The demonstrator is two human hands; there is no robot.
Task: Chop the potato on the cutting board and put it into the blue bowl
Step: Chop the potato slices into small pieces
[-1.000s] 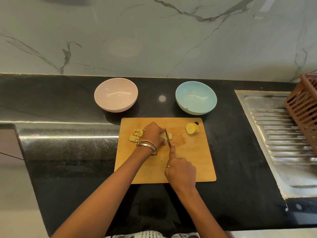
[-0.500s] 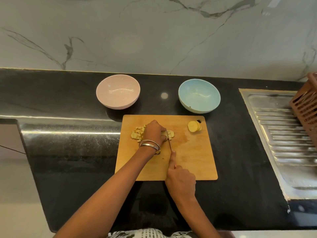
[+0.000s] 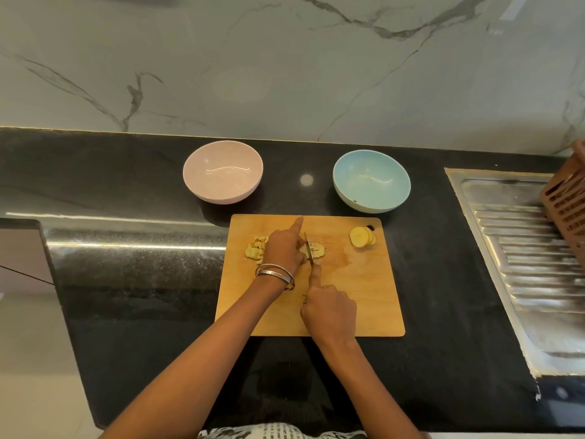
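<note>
A wooden cutting board lies on the black counter. My right hand grips a knife, forefinger along its spine, the blade down in a stack of potato slices. My left hand holds those slices from the left, its forefinger stretched out towards the board's far edge. A heap of chopped potato pieces lies left of that hand. A short stack of round slices sits at the board's far right corner. The blue bowl stands empty behind the board.
A pink bowl, also empty, stands at the back left. A steel sink drainboard fills the right side, with a brown slotted basket on it at the frame edge. The marble wall rises behind the counter.
The knife blade has moved a little to the left across the slices under my left hand. My left forefinger now points outward instead of staying curled.
</note>
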